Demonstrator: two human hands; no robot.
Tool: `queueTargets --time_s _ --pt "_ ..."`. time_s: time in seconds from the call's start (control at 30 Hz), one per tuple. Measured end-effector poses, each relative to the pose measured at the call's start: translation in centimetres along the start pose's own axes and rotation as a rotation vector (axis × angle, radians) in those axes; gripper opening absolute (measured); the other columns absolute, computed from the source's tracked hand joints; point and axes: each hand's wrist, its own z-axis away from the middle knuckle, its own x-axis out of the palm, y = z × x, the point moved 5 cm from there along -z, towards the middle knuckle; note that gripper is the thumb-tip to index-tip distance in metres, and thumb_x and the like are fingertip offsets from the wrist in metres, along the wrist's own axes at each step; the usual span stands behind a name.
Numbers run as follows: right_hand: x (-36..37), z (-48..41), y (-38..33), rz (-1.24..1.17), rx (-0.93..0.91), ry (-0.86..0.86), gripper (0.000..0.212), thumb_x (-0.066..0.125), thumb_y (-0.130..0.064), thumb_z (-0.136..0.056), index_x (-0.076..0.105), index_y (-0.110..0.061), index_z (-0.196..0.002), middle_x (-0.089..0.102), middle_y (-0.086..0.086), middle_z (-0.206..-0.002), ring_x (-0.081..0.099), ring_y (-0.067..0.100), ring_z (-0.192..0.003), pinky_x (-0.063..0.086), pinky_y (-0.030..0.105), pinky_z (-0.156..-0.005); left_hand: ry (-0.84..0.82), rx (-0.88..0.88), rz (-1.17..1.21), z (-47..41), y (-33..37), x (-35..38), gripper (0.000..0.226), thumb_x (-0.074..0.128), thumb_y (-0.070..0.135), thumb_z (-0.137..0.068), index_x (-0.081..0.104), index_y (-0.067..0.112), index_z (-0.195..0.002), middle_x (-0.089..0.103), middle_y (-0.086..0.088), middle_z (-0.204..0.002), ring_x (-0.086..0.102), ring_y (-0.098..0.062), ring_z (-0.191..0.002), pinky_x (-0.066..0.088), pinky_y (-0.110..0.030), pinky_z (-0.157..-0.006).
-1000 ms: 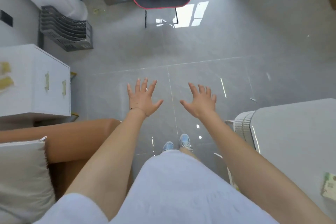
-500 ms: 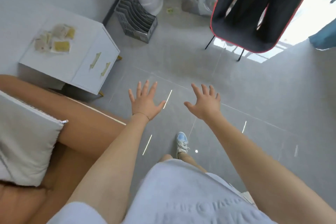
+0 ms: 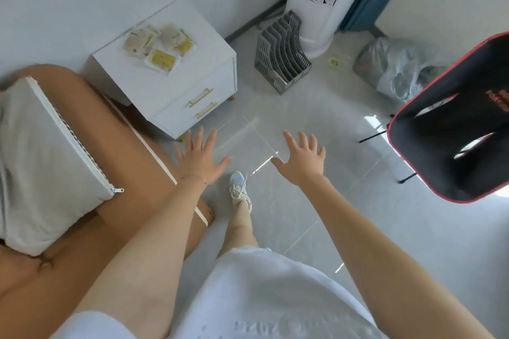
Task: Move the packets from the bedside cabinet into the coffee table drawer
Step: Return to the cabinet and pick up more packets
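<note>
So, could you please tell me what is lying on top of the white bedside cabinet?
A loose cluster of flat packets, beige and yellow, overlapping on the cabinet top. The overlap hides their exact number. Both drawers are shut, hiding any contents.

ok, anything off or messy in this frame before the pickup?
Mostly tidy. The packets lie in a loose overlapping pile on the bedside cabinet, not stacked. A small scrap of litter sits on the floor by the fan base, beside a crumpled plastic bag. Both hands, left hand and right hand, are empty.
</note>
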Motion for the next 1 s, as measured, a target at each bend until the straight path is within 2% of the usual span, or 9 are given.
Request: queueTargets --time_s 0.3,0.43,0.87,1.0 --pt "-7.6 -10.5 -11.0 0.110 -0.156 -0.010 0.076 0.041 -0.060 -0.092 0.003 -0.034 -0.153 0.004 0.004 -0.162 -0.004 0.031 -0.149 0.006 0.053 -0.119 -0.003 -0.052 -0.007 -10.6 -5.8 -6.3 0.077 0.033 0.066 -0.088 0.002 0.033 -0.151 -0.006 0.000 -0.160 -0.011 -0.026 -0.146 -0.006 -0.057 -0.114" --pt "-10.4 -15.2 -15.4 0.162 -0.227 -0.013 0.076 0.041 -0.059 -0.092 0.003 -0.033 -0.153 0.004 0.005 -0.162 -0.003 0.031 -0.149 0.007 0.054 -0.118 -0.018 -0.131 0.048 -13.9 -8.3 -7.3 0.076 0.032 0.066 -0.088 0.001 0.036 -0.150 -0.007 0.001 -0.160 -0.011 -0.024 -0.146 -0.006 -0.056 -0.115" --pt "-14.6 -32.3 -27.7 0.349 -0.428 -0.115 0.079 0.038 -0.061 -0.093 -0.005 -0.035 -0.152 0.000 0.003 -0.162 -0.004 0.029 -0.149 0.011 0.050 -0.117 -0.049 -0.358 0.147 -26.8 -14.5 -10.2 0.075 0.030 0.064 -0.091 -0.003 0.034 -0.150 -0.012 0.001 -0.159 -0.016 -0.023 -0.146 -0.010 -0.055 -0.114" --pt "-15.4 -36.8 -30.6 0.447 -0.511 -0.161 0.078 0.037 -0.061 -0.093 -0.004 -0.034 -0.153 0.000 0.003 -0.162 -0.004 0.029 -0.149 0.012 0.051 -0.117 -0.050 -0.486 0.316 -30.6 -15.4 -10.9 0.075 0.036 0.061 -0.091 0.000 0.033 -0.151 -0.010 0.000 -0.160 -0.015 -0.023 -0.146 -0.010 -0.055 -0.114"
